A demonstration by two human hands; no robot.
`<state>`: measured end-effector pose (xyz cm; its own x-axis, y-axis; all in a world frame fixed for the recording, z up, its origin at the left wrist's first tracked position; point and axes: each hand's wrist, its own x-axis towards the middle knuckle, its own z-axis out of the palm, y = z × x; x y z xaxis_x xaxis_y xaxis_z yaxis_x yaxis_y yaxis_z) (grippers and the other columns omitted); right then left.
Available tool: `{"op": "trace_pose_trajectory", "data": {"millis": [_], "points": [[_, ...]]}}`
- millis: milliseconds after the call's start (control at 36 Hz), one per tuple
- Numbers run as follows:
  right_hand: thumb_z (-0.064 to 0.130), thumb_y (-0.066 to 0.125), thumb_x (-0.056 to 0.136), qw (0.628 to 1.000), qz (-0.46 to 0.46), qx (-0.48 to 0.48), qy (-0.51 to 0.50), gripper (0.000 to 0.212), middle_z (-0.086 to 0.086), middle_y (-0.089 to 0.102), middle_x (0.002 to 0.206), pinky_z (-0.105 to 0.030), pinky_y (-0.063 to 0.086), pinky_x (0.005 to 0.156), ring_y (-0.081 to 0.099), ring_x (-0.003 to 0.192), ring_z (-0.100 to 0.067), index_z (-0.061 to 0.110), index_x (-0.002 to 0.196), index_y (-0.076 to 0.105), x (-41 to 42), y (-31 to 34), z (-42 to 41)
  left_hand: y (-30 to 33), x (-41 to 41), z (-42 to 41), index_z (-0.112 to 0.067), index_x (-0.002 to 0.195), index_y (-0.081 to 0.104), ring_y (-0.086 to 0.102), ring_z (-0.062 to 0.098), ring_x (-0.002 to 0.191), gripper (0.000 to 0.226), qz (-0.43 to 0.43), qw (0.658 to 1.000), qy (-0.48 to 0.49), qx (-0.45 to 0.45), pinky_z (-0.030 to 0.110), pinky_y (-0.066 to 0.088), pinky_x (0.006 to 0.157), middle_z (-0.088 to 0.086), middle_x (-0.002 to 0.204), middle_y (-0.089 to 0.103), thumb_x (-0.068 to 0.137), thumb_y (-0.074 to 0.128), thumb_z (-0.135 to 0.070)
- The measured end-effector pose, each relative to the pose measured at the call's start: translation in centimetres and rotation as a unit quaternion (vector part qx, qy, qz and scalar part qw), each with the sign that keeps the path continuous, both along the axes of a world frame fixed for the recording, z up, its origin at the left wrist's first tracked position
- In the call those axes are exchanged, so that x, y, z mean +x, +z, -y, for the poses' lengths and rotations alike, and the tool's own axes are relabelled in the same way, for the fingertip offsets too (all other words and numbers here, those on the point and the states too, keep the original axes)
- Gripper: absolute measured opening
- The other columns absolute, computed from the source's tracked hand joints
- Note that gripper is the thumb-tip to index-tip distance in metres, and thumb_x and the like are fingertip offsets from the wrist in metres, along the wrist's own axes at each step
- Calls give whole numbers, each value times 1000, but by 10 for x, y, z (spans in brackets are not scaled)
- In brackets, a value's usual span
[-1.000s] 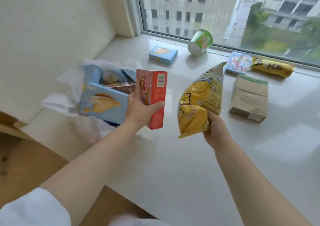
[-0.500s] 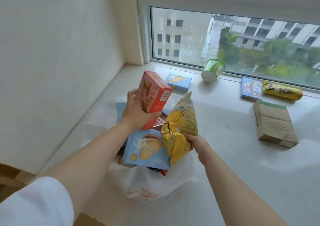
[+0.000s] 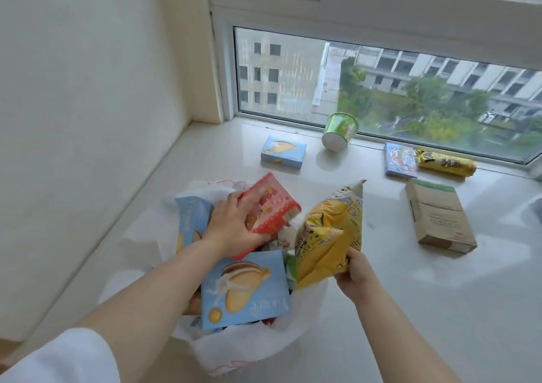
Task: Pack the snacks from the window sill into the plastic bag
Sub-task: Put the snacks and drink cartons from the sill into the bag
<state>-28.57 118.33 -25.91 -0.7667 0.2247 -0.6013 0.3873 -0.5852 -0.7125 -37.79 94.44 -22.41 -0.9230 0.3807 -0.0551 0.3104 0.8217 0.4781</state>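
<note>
A white plastic bag (image 3: 249, 350) lies open on the white window sill (image 3: 440, 309) at the lower left. Two blue biscuit boxes sit in it, one near me (image 3: 246, 289) and one at its far left (image 3: 190, 218). My left hand (image 3: 231, 230) grips a red snack box (image 3: 269, 206) and holds it tilted low over the bag's mouth. My right hand (image 3: 355, 277) grips the bottom of a yellow snack packet (image 3: 331, 233), upright at the bag's right edge.
On the sill by the window lie another blue box (image 3: 283, 151), a tipped green cup (image 3: 340, 130), a small colourful box (image 3: 400, 160) and a yellow packet (image 3: 445, 164). A brown paper package (image 3: 440, 217) lies at the right. A wall bounds the left.
My left hand has lowered the red box from upright to tilted over the bag's mouth. The yellow packet has stayed at the bag's right edge. The camera has tilted up.
</note>
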Motion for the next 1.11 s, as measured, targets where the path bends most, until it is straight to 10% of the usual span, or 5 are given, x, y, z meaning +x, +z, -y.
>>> {"op": "trace_pose_trajectory", "data": {"millis": [222,528,833,972,1111], "points": [[9,35,93,995,-73,-64,-23,38,-8,74,89,-33,60,70,67,89,-26,12,92,73,-1,18,-4,9,19,23,-58,139,7,23,27,130,88,8,936,-210,-283,41,19,109,2,147,18,67,54,-74],[10,34,94,993,-105,-52,20,33,-11,72,97,-46,48,92,65,95,-28,10,103,65,-16,47,9,1,23,-59,-33,133,36,34,33,121,59,-54,966,-53,-245,47,27,99,11,137,34,78,48,-52],[12,44,93,999,-31,4,-19,27,-6,70,92,-24,55,55,67,79,-20,10,116,60,0,39,6,-13,33,-59,-34,136,44,7,23,145,50,-34,976,-135,-170,47,-1,118,2,156,17,88,48,-49],[17,58,88,989,-52,139,-12,25,-2,65,96,-29,49,70,62,89,-20,9,112,59,2,50,14,-13,61,12,-28,120,63,42,34,131,40,-201,971,122,-38,58,17,110,6,134,54,81,57,-30],[40,69,60,910,-121,379,115,29,3,68,90,-39,53,80,64,92,-25,31,87,62,-1,78,50,-27,83,86,-33,150,1,4,42,141,96,56,918,369,-133,66,18,106,12,156,-7,80,63,-54]]}}
